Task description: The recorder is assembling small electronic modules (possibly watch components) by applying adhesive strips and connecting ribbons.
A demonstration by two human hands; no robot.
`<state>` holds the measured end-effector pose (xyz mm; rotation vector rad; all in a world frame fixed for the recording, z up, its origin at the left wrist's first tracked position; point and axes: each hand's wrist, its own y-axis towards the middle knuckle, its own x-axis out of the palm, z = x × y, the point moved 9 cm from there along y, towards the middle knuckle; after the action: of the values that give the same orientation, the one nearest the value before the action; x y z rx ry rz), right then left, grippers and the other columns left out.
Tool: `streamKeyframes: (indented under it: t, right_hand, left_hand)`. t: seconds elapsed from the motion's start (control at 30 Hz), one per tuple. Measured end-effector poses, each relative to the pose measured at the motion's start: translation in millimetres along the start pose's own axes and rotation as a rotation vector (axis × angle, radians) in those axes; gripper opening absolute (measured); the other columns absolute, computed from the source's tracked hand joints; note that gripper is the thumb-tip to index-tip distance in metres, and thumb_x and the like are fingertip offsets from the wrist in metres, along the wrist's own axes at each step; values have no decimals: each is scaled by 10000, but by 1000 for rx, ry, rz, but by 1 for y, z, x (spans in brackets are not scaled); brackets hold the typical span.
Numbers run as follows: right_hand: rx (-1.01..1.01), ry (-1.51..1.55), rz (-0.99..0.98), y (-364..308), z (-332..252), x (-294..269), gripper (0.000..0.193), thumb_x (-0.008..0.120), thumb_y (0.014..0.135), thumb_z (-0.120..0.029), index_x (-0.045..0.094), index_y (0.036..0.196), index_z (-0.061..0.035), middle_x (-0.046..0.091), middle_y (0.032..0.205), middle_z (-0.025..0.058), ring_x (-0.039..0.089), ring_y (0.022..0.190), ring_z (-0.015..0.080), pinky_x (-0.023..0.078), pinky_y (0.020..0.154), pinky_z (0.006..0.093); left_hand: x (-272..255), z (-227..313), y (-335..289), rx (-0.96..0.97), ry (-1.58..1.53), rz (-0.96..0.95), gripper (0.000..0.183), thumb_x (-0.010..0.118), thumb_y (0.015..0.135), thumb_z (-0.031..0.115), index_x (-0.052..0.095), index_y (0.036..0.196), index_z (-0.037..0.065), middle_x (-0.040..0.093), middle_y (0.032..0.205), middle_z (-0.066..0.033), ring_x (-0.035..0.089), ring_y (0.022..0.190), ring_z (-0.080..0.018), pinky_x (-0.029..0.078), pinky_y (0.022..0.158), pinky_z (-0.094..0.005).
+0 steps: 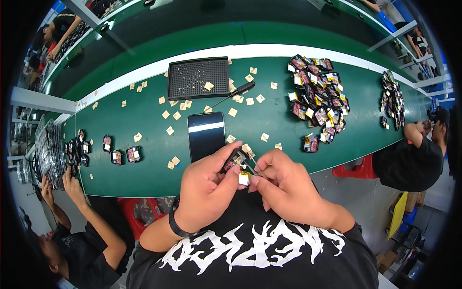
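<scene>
The left hand [208,185] pinches a small black device [230,166] between thumb and fingers, holding it above the near edge of the green desk [269,118]. A silver battery [244,179] with yellow tape sits at the device's lower end, between the two hands. The right hand [291,188] has its thumb and fingers pressed together on slim metal tweezers [258,169], which slant up and left toward the device; whether the tips touch it is too small to tell. A black band [176,221] circles the left wrist.

Just beyond the left hand, a dark-screened phone [207,138] lies on the desk. Left of it are three loose devices [134,154], and a co-worker [98,231] reaches toward a small cluster [77,147] at the far left. Small beige squares [264,137] are scattered around the phone and past it. Farther back, a screwdriver [243,88] with a black handle lies beside a shallow black tray [221,72], which has a perforated floor. To the right spreads a large heap of similar devices [317,96], many with batteries showing.
</scene>
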<state>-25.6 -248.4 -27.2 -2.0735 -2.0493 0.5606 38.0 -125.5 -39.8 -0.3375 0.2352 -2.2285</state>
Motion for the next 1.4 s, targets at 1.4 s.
streamKeyframes:
  t: [1.4]
  right_hand:
    - [-554, -212, 186, -15, -37, -20, 173, 757, 854, -14, 719, 1019, 18, 682, 793, 99, 641, 627, 140, 502, 560, 255]
  left_hand:
    - [6, 8, -6, 14, -215, -168, 446, 479, 996, -43, 437, 1438, -86, 605, 1320, -239, 643, 1175, -251, 579, 953, -327]
